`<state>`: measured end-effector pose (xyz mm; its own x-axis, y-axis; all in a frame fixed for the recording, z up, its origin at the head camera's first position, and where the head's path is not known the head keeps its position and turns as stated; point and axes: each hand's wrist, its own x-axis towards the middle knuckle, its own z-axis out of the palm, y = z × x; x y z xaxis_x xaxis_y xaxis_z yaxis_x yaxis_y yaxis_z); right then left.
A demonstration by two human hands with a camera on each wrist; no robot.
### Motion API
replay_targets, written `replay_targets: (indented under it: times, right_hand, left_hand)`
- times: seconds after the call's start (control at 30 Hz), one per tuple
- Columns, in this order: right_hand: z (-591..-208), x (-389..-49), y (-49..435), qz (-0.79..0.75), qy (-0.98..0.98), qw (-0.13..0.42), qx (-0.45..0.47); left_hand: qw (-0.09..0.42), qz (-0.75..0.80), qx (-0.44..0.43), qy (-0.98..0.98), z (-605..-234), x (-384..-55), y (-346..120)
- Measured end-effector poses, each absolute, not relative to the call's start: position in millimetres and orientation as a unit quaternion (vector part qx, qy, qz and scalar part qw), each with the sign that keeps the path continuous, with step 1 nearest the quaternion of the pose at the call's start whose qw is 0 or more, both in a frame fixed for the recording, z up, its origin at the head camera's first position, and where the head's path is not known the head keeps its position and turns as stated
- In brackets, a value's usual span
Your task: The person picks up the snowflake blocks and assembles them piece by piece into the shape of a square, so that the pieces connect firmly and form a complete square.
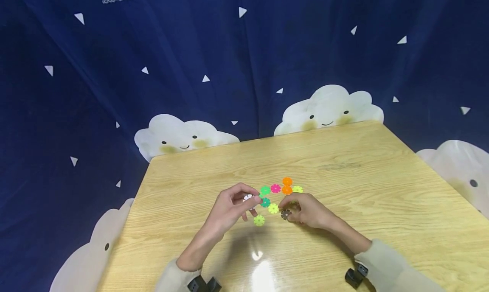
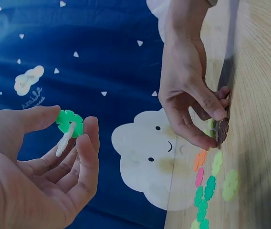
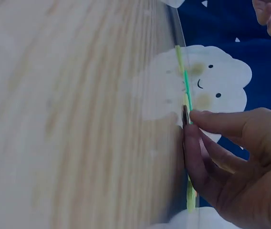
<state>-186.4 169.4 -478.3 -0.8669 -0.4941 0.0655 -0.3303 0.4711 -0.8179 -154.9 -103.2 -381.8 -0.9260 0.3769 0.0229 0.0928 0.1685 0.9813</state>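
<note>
My left hand (image 1: 226, 207) is raised over the table, pinching a green notched plastic disc (image 2: 73, 120) between thumb and fingertips. A white notched disc (image 2: 65, 142) stands crosswise against the green one, its edge at the green disc's middle. Lower and to the right, my right hand (image 1: 314, 212) pinches a dark brown notched disc (image 2: 223, 130) close to the tabletop. Beside its fingers lies a yellow-green disc (image 1: 273, 208), and another yellow-green disc (image 1: 259, 220) lies below my left fingers. A teal disc (image 1: 265, 202) sits between the two hands.
Just beyond the hands, a pink disc (image 1: 275, 188), two orange discs (image 1: 287, 181) and a yellow disc (image 1: 297, 189) lie on the wooden table (image 1: 183, 190). A blue curtain (image 1: 191, 50) with clouds and triangles hangs behind the table's far edge.
</note>
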Motion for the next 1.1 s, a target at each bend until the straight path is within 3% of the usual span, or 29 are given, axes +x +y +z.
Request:
replay_targets:
  times: [0.13,0.9,1.1]
  right_hand:
    - [-479.5,-184.7,165.7,-0.432,0.862,0.076,-0.252]
    - [-464.8,-174.1,173.7,-0.492,0.819,0.112,-0.274]
    - [-442.4,-165.4,170.8,-0.555,0.779,0.081,-0.282]
  left_hand:
    - [0.114,0.619,0.157,0.761,-382.2,-154.5,-103.0]
    - [0.12,0.612,0.166,0.764,-379.8,-153.2,-100.2]
    - [0.137,0.611,0.183,0.758,-381.6,-152.1,-99.4]
